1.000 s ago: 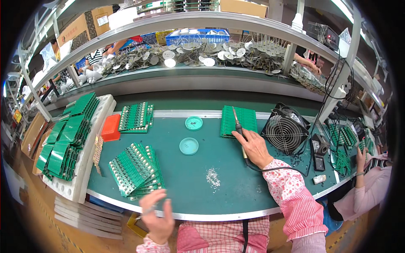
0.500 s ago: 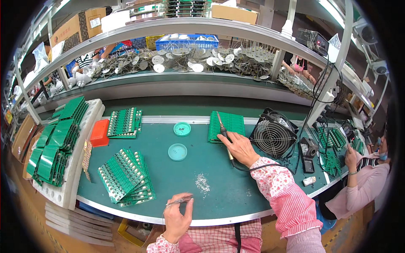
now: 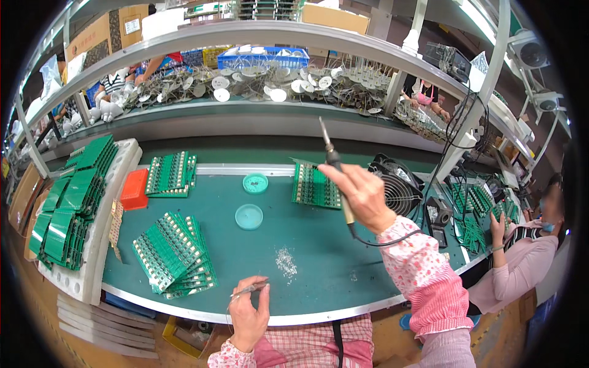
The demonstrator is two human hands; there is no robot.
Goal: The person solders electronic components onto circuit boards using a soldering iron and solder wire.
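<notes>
Soldering iron (image 3: 332, 157) tilted, tip up; slim tweezers (image 3: 250, 288) near table edge (image 3: 307, 320).

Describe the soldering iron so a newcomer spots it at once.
Find the green worktable, then the right hand above its right side. The soldering iron is the pen-like tool in that hand, metal tip pointing away. Its black cord sets it apart from the slim tweezers in the left hand.
</notes>
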